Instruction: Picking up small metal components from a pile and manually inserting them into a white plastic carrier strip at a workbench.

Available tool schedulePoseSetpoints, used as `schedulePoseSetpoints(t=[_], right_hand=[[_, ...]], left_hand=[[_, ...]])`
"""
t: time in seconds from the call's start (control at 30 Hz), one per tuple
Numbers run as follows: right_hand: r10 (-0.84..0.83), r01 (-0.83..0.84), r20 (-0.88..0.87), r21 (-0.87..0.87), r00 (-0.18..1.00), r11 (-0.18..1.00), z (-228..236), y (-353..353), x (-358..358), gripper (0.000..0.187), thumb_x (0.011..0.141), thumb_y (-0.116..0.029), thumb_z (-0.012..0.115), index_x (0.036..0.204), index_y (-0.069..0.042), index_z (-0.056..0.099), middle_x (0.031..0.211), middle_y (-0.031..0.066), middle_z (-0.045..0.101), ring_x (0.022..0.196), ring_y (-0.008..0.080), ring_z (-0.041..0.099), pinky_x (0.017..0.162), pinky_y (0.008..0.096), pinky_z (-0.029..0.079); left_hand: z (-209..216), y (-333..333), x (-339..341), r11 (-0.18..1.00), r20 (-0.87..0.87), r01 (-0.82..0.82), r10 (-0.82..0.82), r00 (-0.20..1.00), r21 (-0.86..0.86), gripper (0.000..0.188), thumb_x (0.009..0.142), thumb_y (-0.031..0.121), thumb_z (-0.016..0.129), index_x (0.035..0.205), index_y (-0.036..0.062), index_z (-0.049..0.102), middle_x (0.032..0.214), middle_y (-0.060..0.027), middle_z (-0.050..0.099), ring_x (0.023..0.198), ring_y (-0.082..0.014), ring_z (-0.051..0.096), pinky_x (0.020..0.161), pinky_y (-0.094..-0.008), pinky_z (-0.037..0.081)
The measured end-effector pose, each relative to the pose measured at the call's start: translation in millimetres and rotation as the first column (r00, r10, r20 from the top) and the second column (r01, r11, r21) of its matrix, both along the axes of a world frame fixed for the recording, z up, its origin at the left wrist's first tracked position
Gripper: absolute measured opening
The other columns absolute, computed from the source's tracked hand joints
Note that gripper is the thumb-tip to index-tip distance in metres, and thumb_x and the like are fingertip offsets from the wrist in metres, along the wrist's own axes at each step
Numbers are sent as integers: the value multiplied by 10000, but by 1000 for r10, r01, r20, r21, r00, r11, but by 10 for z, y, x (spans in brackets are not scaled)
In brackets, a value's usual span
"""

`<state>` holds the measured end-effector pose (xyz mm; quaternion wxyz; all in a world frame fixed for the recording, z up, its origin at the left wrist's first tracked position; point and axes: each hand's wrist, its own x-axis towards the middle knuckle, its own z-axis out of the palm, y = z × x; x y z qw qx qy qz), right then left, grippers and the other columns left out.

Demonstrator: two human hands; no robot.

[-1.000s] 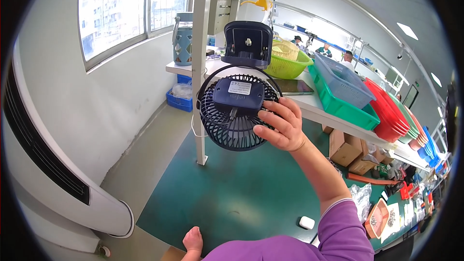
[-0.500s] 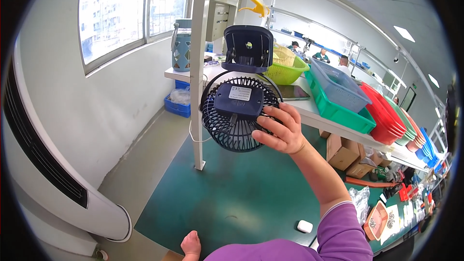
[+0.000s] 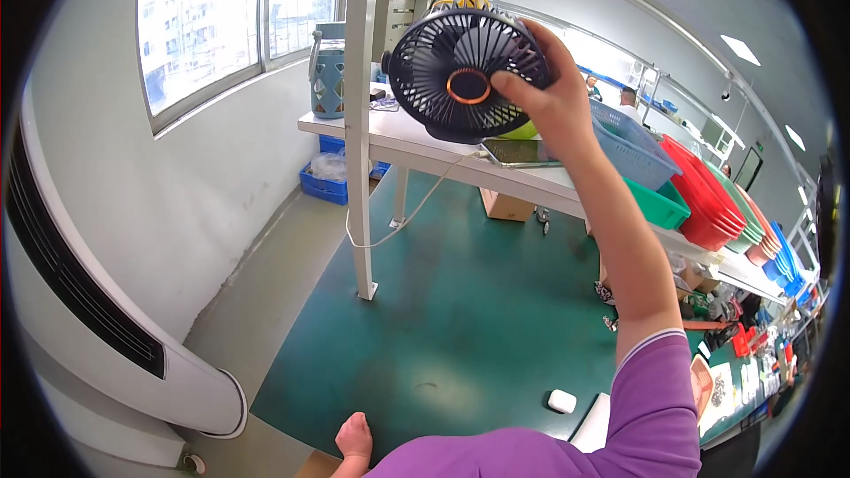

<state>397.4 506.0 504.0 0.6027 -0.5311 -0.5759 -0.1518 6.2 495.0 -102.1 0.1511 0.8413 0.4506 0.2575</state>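
My right hand [image 3: 553,97] grips a small dark fan [image 3: 443,62] by its round grille, raised above the white shelf. The grille front, with an orange ring at its centre, faces me, and the thumb lies across it beside the ring. My fingers go behind the rim and are partly hidden. Low in the picture my left hand [image 3: 354,435] is curled into a fist at the near edge of the green tabletop [image 3: 443,301], with nothing visible in it.
Beyond the tabletop, the white shelf [image 3: 416,146] carries a phone [image 3: 521,153], a blue lantern-like container [image 3: 329,75] and red baskets [image 3: 695,195]. A white post [image 3: 359,186] and looping cable [image 3: 425,201] stand left. A small white case [image 3: 561,401] lies near my right arm.
My right hand has lifted the fan and turned it from its back, with the base above it, to its grille front. The left fist has hardly moved.
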Motion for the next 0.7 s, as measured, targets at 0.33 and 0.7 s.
schedulePoseSetpoints(t=[0.33, 0.7], right_hand=[[11, -43, -284, -107, 959, 993, 176, 183, 237, 732, 788, -268, 900, 1379, 23, 582, 1117, 71, 696, 1012, 150, 659, 929, 277, 514], [-1, -87, -413, -195, 911, 977, 203, 486, 613, 656, 818, -319, 876, 1326, 10, 621, 1104, 67, 697, 1010, 153, 644, 908, 295, 495]], left_hand=[[-1, -9, 1, 1000, -3, -23, 23, 1000, 5, 64, 988, 252, 611, 968, 195, 628, 835, -32, 711, 783, -296, 701, 636, -458, 556], [-12, -4, -15, 999, 25, -6, 7, 1000, -43, 60, 989, 248, 600, 1025, 202, 613, 861, -46, 710, 821, -329, 695, 671, -487, 548]])
